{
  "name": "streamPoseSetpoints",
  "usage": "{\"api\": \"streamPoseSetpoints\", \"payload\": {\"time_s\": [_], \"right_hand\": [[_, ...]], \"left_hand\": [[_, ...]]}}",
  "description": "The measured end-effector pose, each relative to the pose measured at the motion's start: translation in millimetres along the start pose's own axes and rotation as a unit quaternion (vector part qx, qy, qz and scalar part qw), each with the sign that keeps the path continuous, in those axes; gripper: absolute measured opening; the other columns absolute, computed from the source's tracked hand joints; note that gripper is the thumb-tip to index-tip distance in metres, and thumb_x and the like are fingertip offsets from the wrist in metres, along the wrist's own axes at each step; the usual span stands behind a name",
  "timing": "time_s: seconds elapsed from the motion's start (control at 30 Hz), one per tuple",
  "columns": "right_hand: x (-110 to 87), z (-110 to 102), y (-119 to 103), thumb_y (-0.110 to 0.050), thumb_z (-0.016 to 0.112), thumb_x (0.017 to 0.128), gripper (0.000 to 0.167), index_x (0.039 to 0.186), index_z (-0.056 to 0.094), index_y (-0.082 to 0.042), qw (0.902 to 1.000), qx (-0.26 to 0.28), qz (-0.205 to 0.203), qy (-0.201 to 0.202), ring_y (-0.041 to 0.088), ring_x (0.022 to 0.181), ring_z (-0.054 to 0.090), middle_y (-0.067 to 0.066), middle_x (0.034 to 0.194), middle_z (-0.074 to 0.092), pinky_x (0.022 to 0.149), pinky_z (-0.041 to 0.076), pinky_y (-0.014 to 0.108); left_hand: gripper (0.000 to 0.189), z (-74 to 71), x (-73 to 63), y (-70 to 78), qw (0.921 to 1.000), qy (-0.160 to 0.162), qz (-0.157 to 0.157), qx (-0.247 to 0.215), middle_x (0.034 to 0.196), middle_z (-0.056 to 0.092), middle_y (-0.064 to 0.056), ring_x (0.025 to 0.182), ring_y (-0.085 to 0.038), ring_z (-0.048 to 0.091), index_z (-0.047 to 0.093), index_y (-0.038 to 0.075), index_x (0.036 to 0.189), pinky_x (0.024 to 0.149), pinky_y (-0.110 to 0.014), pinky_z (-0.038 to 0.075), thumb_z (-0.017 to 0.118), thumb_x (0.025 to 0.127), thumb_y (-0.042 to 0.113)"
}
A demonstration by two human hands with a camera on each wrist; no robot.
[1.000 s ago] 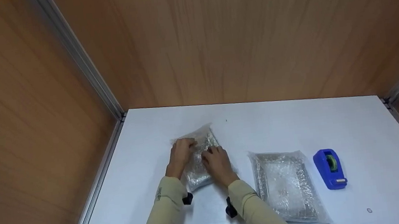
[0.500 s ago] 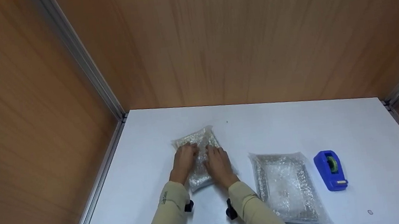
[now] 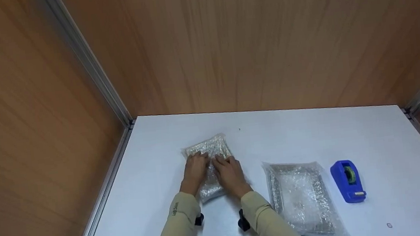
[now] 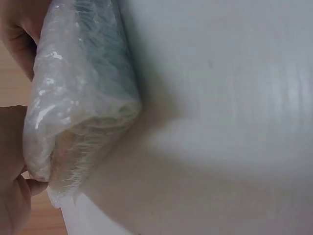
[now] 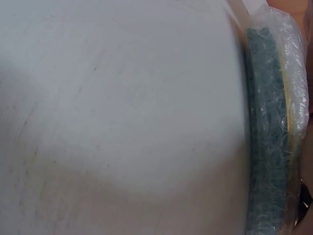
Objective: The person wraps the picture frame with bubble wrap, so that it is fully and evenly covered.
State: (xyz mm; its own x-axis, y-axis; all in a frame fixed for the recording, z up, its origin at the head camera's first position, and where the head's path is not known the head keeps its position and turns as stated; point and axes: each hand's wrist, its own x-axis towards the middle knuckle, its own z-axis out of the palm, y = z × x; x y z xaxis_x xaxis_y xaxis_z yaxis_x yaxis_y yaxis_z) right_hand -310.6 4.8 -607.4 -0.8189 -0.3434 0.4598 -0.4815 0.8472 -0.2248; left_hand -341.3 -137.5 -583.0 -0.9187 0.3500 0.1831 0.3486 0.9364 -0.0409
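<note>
A bubble-wrapped package (image 3: 215, 145) lies at an angle on the white table, left of the middle. My left hand (image 3: 195, 171) grips its left part, fingers bent over the top layer of wrap. Beside it my right hand (image 3: 230, 173) holds the wrap from the right, its fingertips close to the left ones. In the left wrist view the bubble wrap (image 4: 63, 83) is folded over at one end, with fingers at its edge. A greenish block-like side (image 5: 266, 112) shows through the wrap in the right wrist view. The palms hide the package's middle.
Right of my right arm lies a larger flat bubble-wrapped package (image 3: 300, 198). Farther right stands a blue tape dispenser (image 3: 350, 191) with a green roll. A small clear ring-like bit (image 3: 389, 225) lies near the front. Wooden panels (image 3: 249, 42) border the table (image 3: 274, 130).
Both hands have moved slightly toward me and lower onto the package. The far flap of wrap, lifted earlier, now lies flatter. The other package and the tape dispenser have stayed in place.
</note>
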Motion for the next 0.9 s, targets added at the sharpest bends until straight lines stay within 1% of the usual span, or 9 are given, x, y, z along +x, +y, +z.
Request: {"api": "streamPoseSetpoints", "payload": {"time_s": [0.1, 0.2, 0.3, 0.37, 0.4, 0.47, 0.6, 0.73, 0.9], "right_hand": [[0.0, 0, -1, -0.021, 0.063, 0.092, 0.031, 0.122, 0.066, -0.012, 1.0, -0.001, 0.003, -0.009, 0.026, 0.091, 0.054, 0.006, 0.126, 0.064, 0.077, 0.048, 0.043], [0.3, 0, -1, -0.021, 0.062, 0.092, 0.03, 0.121, 0.067, -0.012, 0.9998, 0.006, 0.007, -0.015, 0.027, 0.092, 0.055, 0.006, 0.126, 0.064, 0.078, 0.048, 0.043], [0.8, -1, -1, -0.022, 0.063, 0.092, 0.03, 0.12, 0.067, -0.013, 0.9998, 0.007, 0.007, -0.015, 0.027, 0.093, 0.055, 0.006, 0.125, 0.064, 0.078, 0.049, 0.042], [0.7, -1, 0, -0.022, 0.064, 0.091, 0.03, 0.119, 0.068, -0.013, 0.9999, 0.004, 0.006, -0.015, 0.027, 0.093, 0.056, 0.005, 0.125, 0.065, 0.078, 0.049, 0.042], [0.7, 0, 0, -0.022, 0.064, 0.091, 0.029, 0.118, 0.068, -0.013, 0.9999, 0.001, 0.004, -0.014, 0.027, 0.092, 0.056, 0.005, 0.124, 0.065, 0.078, 0.049, 0.041], [0.5, 0, 0, -0.022, 0.064, 0.091, 0.029, 0.117, 0.069, -0.013, 0.9999, 0.0, 0.004, -0.012, 0.027, 0.091, 0.056, 0.005, 0.123, 0.066, 0.077, 0.049, 0.04], [0.4, -2, 0, -0.022, 0.064, 0.091, 0.029, 0.118, 0.069, -0.012, 0.9997, 0.018, 0.01, -0.015, 0.028, 0.092, 0.056, 0.007, 0.124, 0.065, 0.079, 0.049, 0.041], [1.4, -2, 0, -0.021, 0.064, 0.091, 0.027, 0.116, 0.069, -0.012, 0.9997, 0.016, 0.01, -0.016, 0.028, 0.091, 0.056, 0.007, 0.123, 0.065, 0.077, 0.049, 0.041], [3.7, -2, 4, -0.02, 0.064, 0.091, 0.028, 0.117, 0.069, -0.011, 0.9994, 0.026, 0.014, -0.015, 0.029, 0.092, 0.057, 0.008, 0.123, 0.065, 0.078, 0.049, 0.041]], "left_hand": [[0.017, -2.8, -2.6, 0.0, 0.9994, -0.033, -0.009, 0.005, 0.118, 0.067, 0.001, 0.113, -0.024, 0.06, 0.074, 0.014, 0.101, 0.095, -0.045, 0.05, 0.066, 0.087, 0.009], [0.027, -9.4, -5.6, -1.9, 0.9946, -0.094, -0.022, -0.037, 0.133, 0.059, -0.001, 0.127, -0.026, 0.05, 0.067, 0.015, 0.119, 0.105, -0.056, 0.039, 0.059, 0.093, 0.015], [0.037, -19.7, -9.5, -5.9, 0.9789, -0.165, -0.041, -0.113, 0.148, 0.044, -0.002, 0.141, -0.028, 0.033, 0.055, 0.017, 0.135, 0.111, -0.067, 0.021, 0.05, 0.098, 0.023], [0.042, -25.7, -12.6, -9.1, 0.9674, -0.196, -0.05, -0.153, 0.154, 0.035, -0.002, 0.145, -0.029, 0.023, 0.049, 0.018, 0.141, 0.111, -0.069, 0.012, 0.048, 0.099, 0.026], [0.044, -27.3, -14.1, -10.6, 0.9643, -0.202, -0.051, -0.164, 0.155, 0.033, -0.002, 0.146, -0.029, 0.021, 0.047, 0.018, 0.142, 0.111, -0.07, 0.011, 0.048, 0.099, 0.027], [0.046, -27.6, -16.9, -13.1, 0.9616, -0.202, -0.051, -0.178, 0.156, 0.03, -0.002, 0.147, -0.029, 0.019, 0.045, 0.02, 0.144, 0.111, -0.069, 0.012, 0.051, 0.099, 0.028], [0.049, -22.3, -20.9, -15.0, 0.9644, -0.184, -0.044, -0.185, 0.156, 0.03, -0.005, 0.146, -0.031, 0.02, 0.045, 0.019, 0.143, 0.111, -0.068, 0.019, 0.056, 0.097, 0.029], [0.047, -19.4, -22.2, -12.8, 0.9676, -0.161, -0.032, -0.191, 0.154, 0.034, -0.009, 0.145, -0.035, 0.023, 0.049, 0.014, 0.141, 0.112, -0.059, 0.028, 0.059, 0.095, 0.024], [0.046, -19.8, -17.9, -8.5, 0.9658, -0.158, -0.04, -0.202, 0.153, 0.035, -0.01, 0.144, -0.036, 0.022, 0.049, 0.012, 0.14, 0.111, -0.052, 0.035, 0.058, 0.096, 0.02]]}}
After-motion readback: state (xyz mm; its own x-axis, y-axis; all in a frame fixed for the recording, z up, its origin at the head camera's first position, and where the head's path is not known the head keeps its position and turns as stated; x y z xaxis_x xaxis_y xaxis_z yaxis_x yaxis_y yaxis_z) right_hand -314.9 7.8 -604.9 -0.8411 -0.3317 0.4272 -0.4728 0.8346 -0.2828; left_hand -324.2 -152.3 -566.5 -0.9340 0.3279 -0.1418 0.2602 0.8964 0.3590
